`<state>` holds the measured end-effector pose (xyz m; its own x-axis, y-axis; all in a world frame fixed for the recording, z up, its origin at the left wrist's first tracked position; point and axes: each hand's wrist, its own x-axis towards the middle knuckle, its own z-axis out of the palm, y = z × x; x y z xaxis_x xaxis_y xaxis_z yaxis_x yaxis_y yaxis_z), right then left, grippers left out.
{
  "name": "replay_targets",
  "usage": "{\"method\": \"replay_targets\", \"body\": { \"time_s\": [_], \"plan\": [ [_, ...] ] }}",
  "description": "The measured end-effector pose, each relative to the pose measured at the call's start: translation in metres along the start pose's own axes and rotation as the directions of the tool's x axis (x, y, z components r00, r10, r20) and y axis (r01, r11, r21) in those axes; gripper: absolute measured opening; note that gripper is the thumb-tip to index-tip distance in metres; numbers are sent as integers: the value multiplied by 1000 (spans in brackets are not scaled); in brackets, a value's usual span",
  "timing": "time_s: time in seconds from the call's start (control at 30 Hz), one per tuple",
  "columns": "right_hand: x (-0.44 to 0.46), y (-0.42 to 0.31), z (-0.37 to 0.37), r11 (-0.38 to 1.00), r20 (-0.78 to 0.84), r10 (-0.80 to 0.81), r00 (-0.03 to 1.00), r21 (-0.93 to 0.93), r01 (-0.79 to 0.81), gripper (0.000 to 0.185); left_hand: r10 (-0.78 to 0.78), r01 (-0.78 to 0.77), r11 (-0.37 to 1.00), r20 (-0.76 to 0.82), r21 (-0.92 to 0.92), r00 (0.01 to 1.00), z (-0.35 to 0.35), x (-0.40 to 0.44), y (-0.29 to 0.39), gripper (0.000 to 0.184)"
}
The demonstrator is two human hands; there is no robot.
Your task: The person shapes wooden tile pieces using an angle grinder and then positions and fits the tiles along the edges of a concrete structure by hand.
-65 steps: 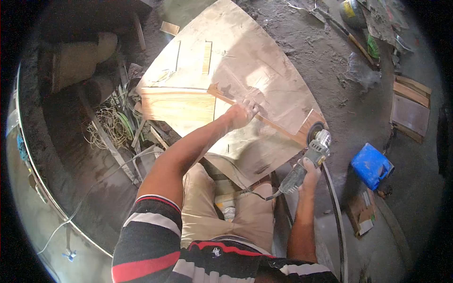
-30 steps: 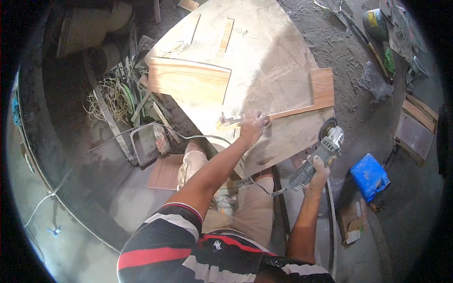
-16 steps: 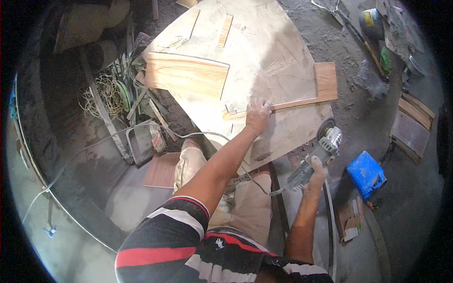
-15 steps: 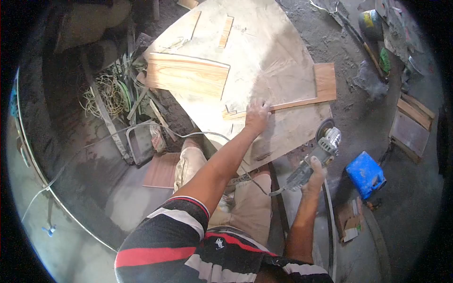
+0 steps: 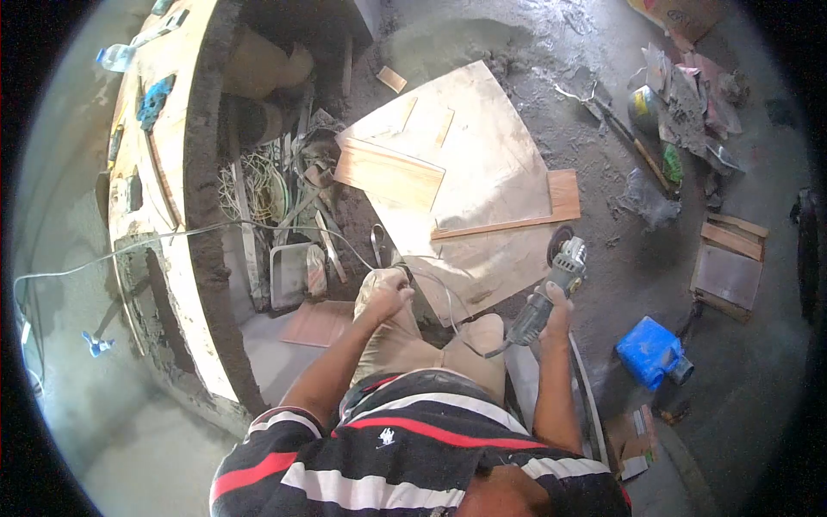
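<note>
My right hand (image 5: 556,312) is wrapped round the body of an angle grinder (image 5: 541,303), its disc upward beside the lower right edge of a pale board (image 5: 491,172). Over my knee, my left hand (image 5: 386,295) is closed; a small dark thing shows at its fingers, too unclear to name, with a thin loop (image 5: 377,246) just above. An L-shaped wood-patterned piece (image 5: 564,196) lies across the board, its wide end at the right edge. A wider wood-patterned piece (image 5: 392,172) rests at the board's left.
The grinder's cord (image 5: 284,227) runs left past my left hand. Wood scraps and tangled string (image 5: 250,194) lie left of the board. A workbench (image 5: 202,332) stands at far left. On the right are a blue jerrycan (image 5: 648,351), a framed panel (image 5: 728,274) and debris (image 5: 689,112).
My left hand has left the L-shaped piece and moved down left to my knee, now closed. The grinder stays in my right hand. The view has shifted, showing more of the workbench.
</note>
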<state>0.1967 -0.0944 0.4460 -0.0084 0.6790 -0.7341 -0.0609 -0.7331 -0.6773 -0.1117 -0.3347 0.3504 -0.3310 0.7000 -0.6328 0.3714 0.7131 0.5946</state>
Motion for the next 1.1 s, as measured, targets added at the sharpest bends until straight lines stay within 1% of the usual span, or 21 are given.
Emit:
{"method": "replay_targets", "body": {
  "time_s": [0.07,0.13,0.17,0.2,0.27,0.33,0.4,0.43,0.47,0.53,0.57,0.63,0.67,0.73,0.77,0.87,0.9,0.93,1.0,1.03,1.1],
  "plan": [
    [-23,-6,16,1000,-42,-11,999,-9,10,30,-48,49,999,-100,6,994,-20,4,-45,38],
    [-39,-3,20,993,-108,41,993,110,-29,35,-107,100,993,-132,-56,986,-21,17,-116,40],
    [-47,-5,18,995,-115,19,993,97,-8,35,-139,145,989,-144,27,980,-27,13,-137,41],
    [-56,-7,15,986,-106,34,994,167,-16,37,-323,328,944,-115,30,939,-41,6,-141,43],
    [-68,-6,9,970,-84,41,996,242,-19,39,-280,287,957,-121,46,952,-81,-21,-132,38],
    [-72,-10,-4,944,-43,126,991,312,-106,39,-201,190,980,-312,-66,928,-119,-38,-111,33],
    [-62,-7,-9,956,-5,76,997,284,-72,38,-57,14,994,-416,-107,907,-148,-30,-127,31],
    [-61,-11,-13,966,16,35,999,257,-38,37,-168,37,965,-502,-261,848,-159,-41,-106,33],
    [-62,-16,-13,967,23,37,999,252,-42,37,-99,1,986,-578,-167,810,-171,-47,-103,33],
    [-63,-22,-10,967,30,-3,1000,253,-5,35,-141,-22,970,-638,-241,757,-174,-54,-99,34],
    [-64,-22,-11,965,17,12,1000,263,-16,35,-138,-12,973,-627,-229,767,-171,-60,-96,34],
    [-59,-21,-14,964,64,-7,998,265,-10,32,-222,3,925,-534,-380,816,-157,-71,-88,34],
    [-58,-21,-18,965,58,-2,998,263,-13,32,-225,9,925,-529,-381,818,-146,-77,-80,34],
    [-57,-16,-23,981,55,-21,998,196,10,34,-177,48,963,-486,-266,856,-133,-94,-52,34],
    [-57,-13,-25,980,52,-14,999,198,4,34,-249,114,943,-434,-313,866,-125,-103,-34,35],
    [-63,-4,-31,982,48,5,999,189,-14,35,-200,71,938,-362,-340,910,-70,-88,-91,34],
    [-64,-4,-34,983,64,30,998,180,-41,35,-174,113,973,-316,-202,932,-73,-105,-66,34],
    [-67,-4,-35,983,81,53,995,171,-66,35,-176,114,973,-319,-202,931,-64,-111,-77,34],
    [-69,-6,-38,984,71,51,996,169,-62,36,-181,137,970,-217,-203,959,-40,-117,-109,35],
    [-70,-7,-41,984,55,50,997,167,-59,37,-181,134,969,-229,-207,957,-29,-123,-127,35],
    [-65,-5,-52,983,48,56,997,173,-64,34,-332,307,940,-196,-147,923,-10,-140,-162,39]
  ]
}}
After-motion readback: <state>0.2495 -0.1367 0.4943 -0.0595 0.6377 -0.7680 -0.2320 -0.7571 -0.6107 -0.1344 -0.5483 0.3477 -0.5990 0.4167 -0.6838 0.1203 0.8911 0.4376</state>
